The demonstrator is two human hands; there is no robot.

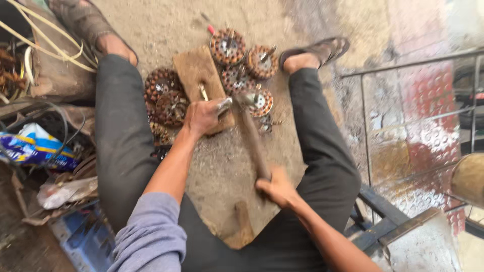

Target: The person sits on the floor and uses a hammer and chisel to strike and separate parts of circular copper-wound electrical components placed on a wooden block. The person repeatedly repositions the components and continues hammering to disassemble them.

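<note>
My left hand (200, 118) is closed around a short metal chisel (223, 105) held on a wooden block (196, 68) on the sandy ground between my legs. My right hand (275, 188) grips the wooden handle of a hammer (253, 138); its head sits blurred near the chisel's end. Several round copper-wound motor stators lie around the block, one (227, 46) at the far side and another (170, 107) just left of my left hand.
My sandalled feet (315, 53) rest at either side of the pile. A heap of wires, cables and a blue wrapper (35, 148) lies at left. A metal frame (383, 226) stands at right. A second wooden piece (242, 226) lies near my lap.
</note>
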